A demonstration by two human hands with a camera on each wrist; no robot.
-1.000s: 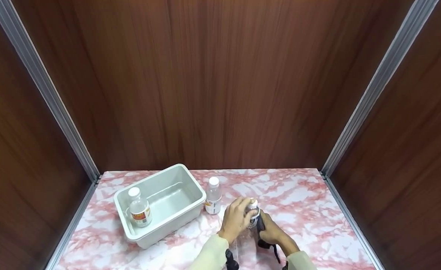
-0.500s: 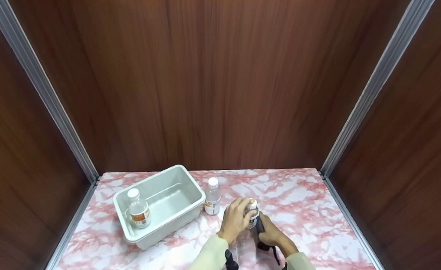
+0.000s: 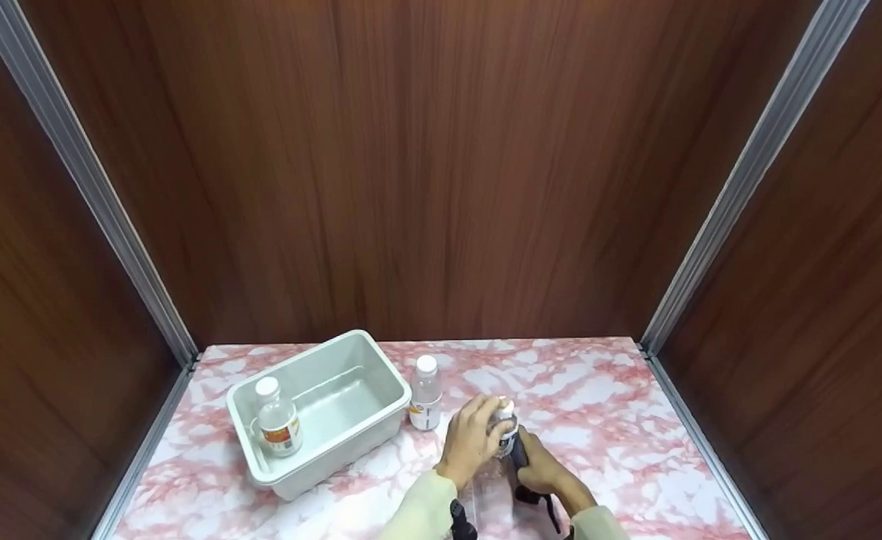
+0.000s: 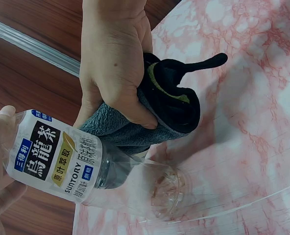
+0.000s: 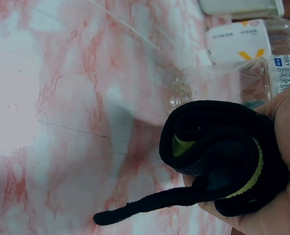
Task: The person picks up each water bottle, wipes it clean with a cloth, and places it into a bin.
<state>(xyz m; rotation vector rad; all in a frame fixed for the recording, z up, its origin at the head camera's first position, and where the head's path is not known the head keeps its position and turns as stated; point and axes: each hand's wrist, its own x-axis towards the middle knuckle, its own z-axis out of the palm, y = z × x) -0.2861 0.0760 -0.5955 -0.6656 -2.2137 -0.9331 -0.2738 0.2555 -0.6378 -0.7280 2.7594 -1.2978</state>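
A clear plastic bottle (image 4: 57, 161) with a white cap and a white tea label stands on the table. My left hand (image 3: 469, 439) grips its upper part by the cap. Close against the bottle's right side, my right hand (image 3: 544, 463) grips a folded grey cloth (image 4: 120, 122) with black edging and a black strap. In the right wrist view the cloth's rolled end (image 5: 218, 156) shows yellow-green lining. My fingers hide part of the bottle's neck.
Left of my hands, another capped bottle (image 3: 426, 397) stands next to a pale grey bin (image 3: 343, 446). A third bottle (image 3: 278, 427) stands inside the bin. Brown wood-look panels (image 3: 441, 187) rise behind and beside the pink marbled table (image 3: 606, 405).
Almost nothing differs. Both hands keep their grips on the bottle and the cloth, and the whole head view has shifted very slightly.
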